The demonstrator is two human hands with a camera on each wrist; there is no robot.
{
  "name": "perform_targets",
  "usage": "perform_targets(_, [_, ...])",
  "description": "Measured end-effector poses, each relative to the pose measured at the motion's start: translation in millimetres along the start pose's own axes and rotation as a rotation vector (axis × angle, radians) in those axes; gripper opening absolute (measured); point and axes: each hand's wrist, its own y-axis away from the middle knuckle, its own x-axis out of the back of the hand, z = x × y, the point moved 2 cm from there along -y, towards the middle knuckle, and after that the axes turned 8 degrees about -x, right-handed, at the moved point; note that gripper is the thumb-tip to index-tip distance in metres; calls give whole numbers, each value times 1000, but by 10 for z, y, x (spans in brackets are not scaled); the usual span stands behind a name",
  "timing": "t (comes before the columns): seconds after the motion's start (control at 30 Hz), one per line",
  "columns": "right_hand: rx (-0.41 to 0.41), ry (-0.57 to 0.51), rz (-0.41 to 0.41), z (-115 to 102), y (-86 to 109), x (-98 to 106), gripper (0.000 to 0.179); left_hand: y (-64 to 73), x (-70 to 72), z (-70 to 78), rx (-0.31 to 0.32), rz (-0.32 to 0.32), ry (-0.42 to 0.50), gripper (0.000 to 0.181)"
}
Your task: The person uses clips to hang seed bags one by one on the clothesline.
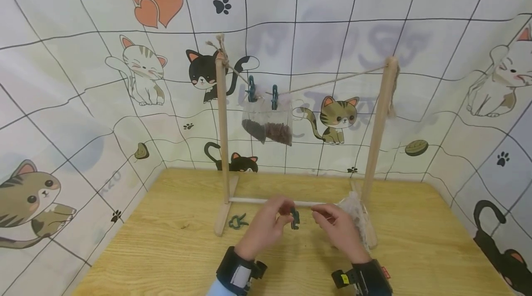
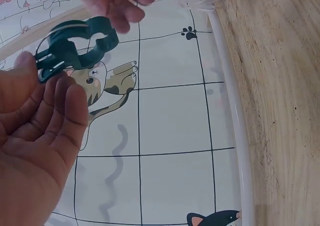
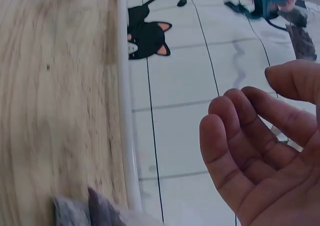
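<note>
Between the thumb and fingers of my left hand [image 1: 266, 224] is a dark green plastic clip [image 1: 294, 218], pinched by its handle end. In the left wrist view the clip [image 2: 61, 48] has its toothless round jaws pointing toward the other hand. My right hand [image 1: 341, 229] is a short way to the right, fingers loosely bent. The right wrist view shows nothing in that hand [image 3: 265, 151]. Beside it, at the stand's right foot, lies a clear plastic bag [image 1: 353, 206] with greyish contents, partly hidden by the hand.
A wooden stand [image 1: 223, 125] holds a sagging string [image 1: 332, 80]. Two green clips hang two clear bags from it, one with dark contents [image 1: 254, 129], one with brown pieces [image 1: 279, 132]. Another green clip [image 1: 238, 221] lies left on the table. A white crossbar [image 1: 253, 201] runs low.
</note>
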Motion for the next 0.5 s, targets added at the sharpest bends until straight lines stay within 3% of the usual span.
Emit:
perform_targets(0.23, [19, 204, 201, 194, -100, 289, 24, -1, 77, -9, -17, 114, 10, 12])
perform_targets(0.37, [-71, 333, 319, 319, -131, 457, 29, 5, 88, -27, -27, 156, 16, 7])
perform_targets(0.5, [-192, 388, 367, 422, -158, 576, 33, 8, 83, -34, -28, 165, 25, 5])
